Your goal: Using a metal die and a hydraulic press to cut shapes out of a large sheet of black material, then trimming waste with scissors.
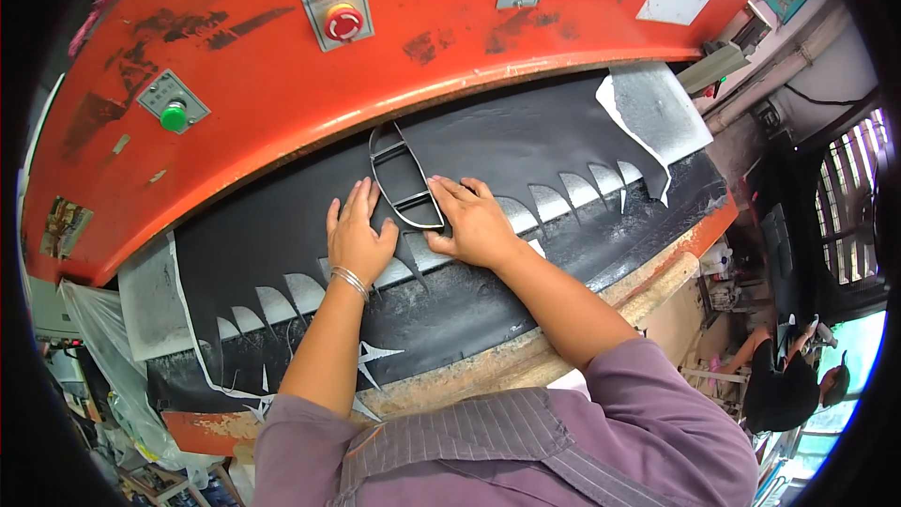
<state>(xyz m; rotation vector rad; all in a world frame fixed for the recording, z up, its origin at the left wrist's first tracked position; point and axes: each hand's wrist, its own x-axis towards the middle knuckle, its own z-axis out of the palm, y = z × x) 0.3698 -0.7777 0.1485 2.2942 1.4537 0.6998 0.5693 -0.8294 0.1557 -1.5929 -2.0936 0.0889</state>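
Observation:
A metal cutting die [412, 199] with a long curved outline and crossbars stands on a black leather-like sheet [526, 127]. My left hand [359, 242] lies flat on the sheet just left of the die, fingers stretched and thumb apart. On the other side, my right hand [477, 225] rests with its fingertips against the die's right edge, thumb spread below. Along the sheet's near edge runs a row of curved cut-outs showing a pale surface beneath. Both hands look open, and neither grips the die.
The orange press beam [253, 56] spans the far side, with green buttons and a red emergency stop button [343, 23]. Pale scraps [369, 363] lie near the front. A worn front ledge [488, 371] borders the bed. Another person [798, 380] sits far right.

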